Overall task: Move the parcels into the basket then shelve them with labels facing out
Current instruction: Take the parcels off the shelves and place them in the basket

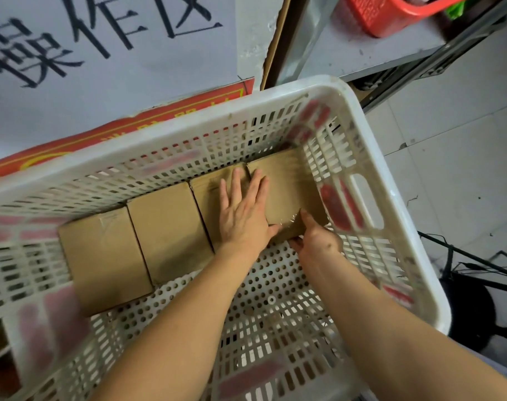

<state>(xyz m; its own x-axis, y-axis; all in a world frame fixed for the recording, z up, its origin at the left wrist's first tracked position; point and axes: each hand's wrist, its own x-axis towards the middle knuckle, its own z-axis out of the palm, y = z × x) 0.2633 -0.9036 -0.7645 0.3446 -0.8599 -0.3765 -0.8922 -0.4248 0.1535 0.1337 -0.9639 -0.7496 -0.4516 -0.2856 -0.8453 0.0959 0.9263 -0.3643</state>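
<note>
White perforated basket (373, 157) fills frame, tilted in view, long axis running lower left to upper right. Four brown cardboard parcels in one row along far wall, side by side, touching: far-left parcel (105, 256), second parcel (168, 230), third parcel (209, 198), rightmost parcel (284, 183) in far right corner. Each parcel's long axis across the row, pointing from far wall toward near side. Tops plain or taped; no labels visible, so facing unknown. Near half of basket floor bare.

Stage, judged: loading into basket likely underway or near done, rightmost parcel just being seated; shelving not yet started, grey shelf (362, 50) at upper right holding only a red basket (391, 13).

Left hand (243, 215) flat, fingers straight and spread, pressing across tops of third and rightmost parcels. Right hand (316, 238) curled round near corner of rightmost parcel, thumb on top, fingers under edge.
</note>
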